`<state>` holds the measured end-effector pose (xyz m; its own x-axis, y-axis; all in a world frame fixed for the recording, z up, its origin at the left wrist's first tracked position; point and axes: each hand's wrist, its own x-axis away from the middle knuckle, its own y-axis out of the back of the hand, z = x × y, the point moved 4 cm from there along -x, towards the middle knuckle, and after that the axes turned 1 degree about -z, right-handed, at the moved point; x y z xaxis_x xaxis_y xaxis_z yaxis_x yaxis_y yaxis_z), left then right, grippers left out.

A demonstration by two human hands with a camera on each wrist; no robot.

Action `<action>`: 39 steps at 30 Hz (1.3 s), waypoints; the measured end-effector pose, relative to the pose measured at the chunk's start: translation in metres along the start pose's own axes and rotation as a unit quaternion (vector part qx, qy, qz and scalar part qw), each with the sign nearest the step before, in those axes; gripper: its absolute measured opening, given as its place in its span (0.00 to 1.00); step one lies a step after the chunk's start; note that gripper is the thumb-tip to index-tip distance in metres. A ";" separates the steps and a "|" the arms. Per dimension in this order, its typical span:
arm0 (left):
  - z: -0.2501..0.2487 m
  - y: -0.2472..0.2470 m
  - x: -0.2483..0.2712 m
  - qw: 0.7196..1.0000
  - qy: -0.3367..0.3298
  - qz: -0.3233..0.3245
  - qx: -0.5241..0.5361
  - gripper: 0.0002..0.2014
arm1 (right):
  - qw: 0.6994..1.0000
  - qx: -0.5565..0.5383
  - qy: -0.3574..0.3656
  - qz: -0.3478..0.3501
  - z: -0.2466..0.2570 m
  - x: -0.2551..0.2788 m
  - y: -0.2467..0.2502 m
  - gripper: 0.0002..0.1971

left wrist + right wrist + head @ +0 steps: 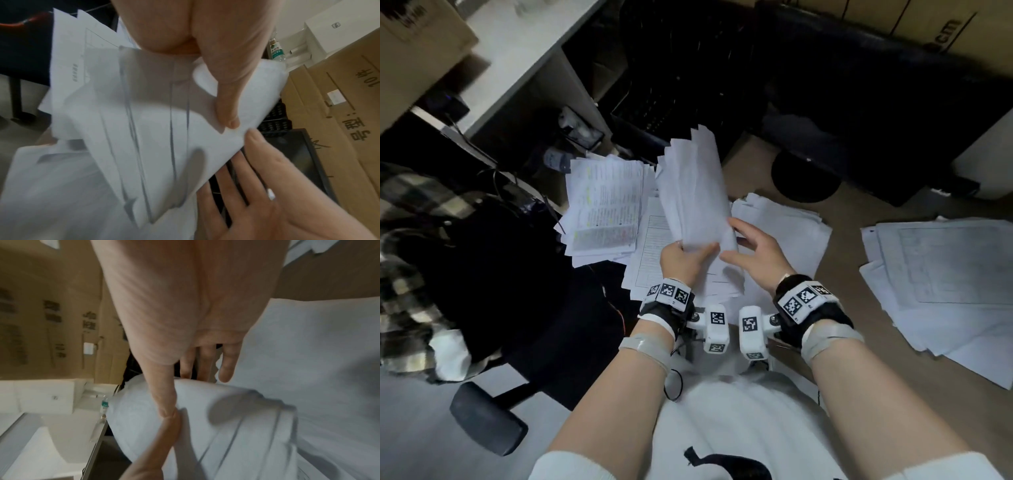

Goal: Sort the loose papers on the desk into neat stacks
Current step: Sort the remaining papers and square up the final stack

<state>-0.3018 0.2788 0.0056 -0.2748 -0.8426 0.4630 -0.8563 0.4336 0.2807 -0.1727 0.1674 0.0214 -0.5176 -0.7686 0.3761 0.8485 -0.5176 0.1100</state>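
Dim, blurry, wide-angle warping at edges

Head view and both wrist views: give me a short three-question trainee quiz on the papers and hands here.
1. True or false: the left hand grips the raised bundle of white sheets.
2. Which pile shows coloured highlighting? A) left printed-text stack B) far-right stack of white sheets
3. Fill in: the right hand's fingers are ____.

Key: 1 true; 2 A; 3 spread, loosely extended beside the bundle.
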 end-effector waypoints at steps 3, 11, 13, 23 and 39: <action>-0.019 0.008 -0.004 0.998 -0.007 0.014 0.067 0.14 | 0.999 0.029 0.013 0.001 0.016 -0.002 -0.015 0.39; -0.036 0.039 -0.034 0.976 0.066 0.122 0.166 0.19 | 0.998 -0.010 0.014 -0.064 0.043 -0.007 -0.053 0.37; -0.040 0.045 -0.038 0.976 0.059 0.148 0.148 0.16 | 0.997 -0.023 0.008 -0.077 0.046 -0.005 -0.062 0.39; -0.039 0.051 -0.033 0.974 -0.018 0.193 0.115 0.15 | 0.990 0.053 0.036 -0.127 0.058 0.009 -0.072 0.26; -0.035 0.001 0.007 0.982 -0.055 0.150 0.098 0.10 | 0.993 -0.005 0.008 -0.116 0.035 0.019 -0.004 0.04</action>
<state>-0.2886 0.2848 0.0383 -0.5644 -0.7201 0.4035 -0.7940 0.6073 -0.0267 -0.1818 0.1680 0.0598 -0.7006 -0.6343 0.3269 0.7053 -0.6851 0.1823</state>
